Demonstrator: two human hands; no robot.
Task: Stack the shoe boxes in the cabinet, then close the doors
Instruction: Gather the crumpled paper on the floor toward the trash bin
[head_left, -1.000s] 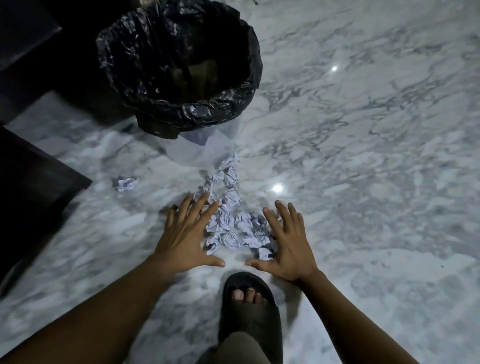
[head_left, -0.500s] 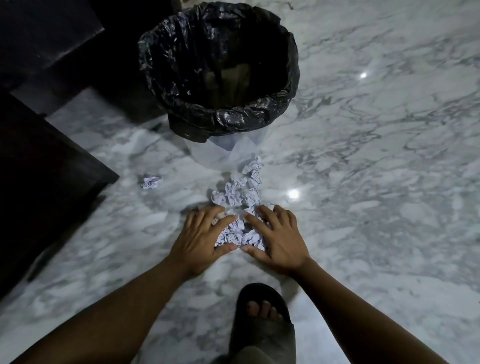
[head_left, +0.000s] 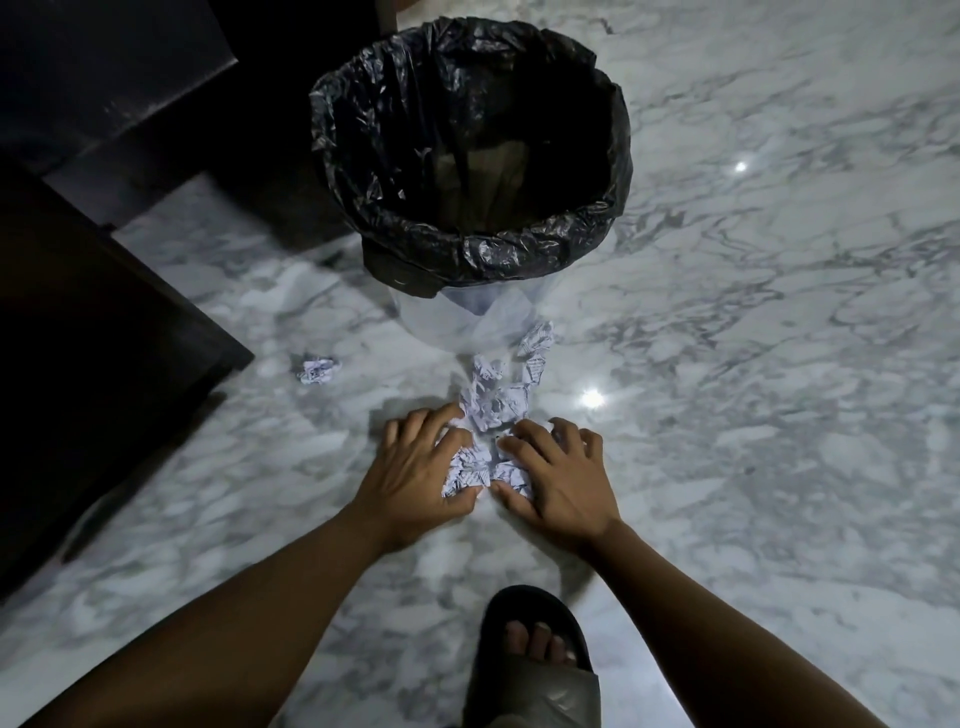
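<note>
No shoe box shows in the head view. A pile of crumpled paper balls (head_left: 493, 405) lies on the marble floor in front of a bin. My left hand (head_left: 415, 467) and my right hand (head_left: 563, 480) press in on the near end of the pile from either side, fingers curled over the paper. The far balls of the pile trail towards the bin, outside my hands.
A bin lined with a black plastic bag (head_left: 467, 249) stands open just beyond the pile. One stray paper ball (head_left: 317, 370) lies to the left. Dark furniture (head_left: 104, 338) fills the left side. My foot in a black sandal (head_left: 535, 654) is at the bottom.
My hands went from spread flat beside the pile to drawn together, fingers curling over the paper. The near part of the pile is bunched tighter.
</note>
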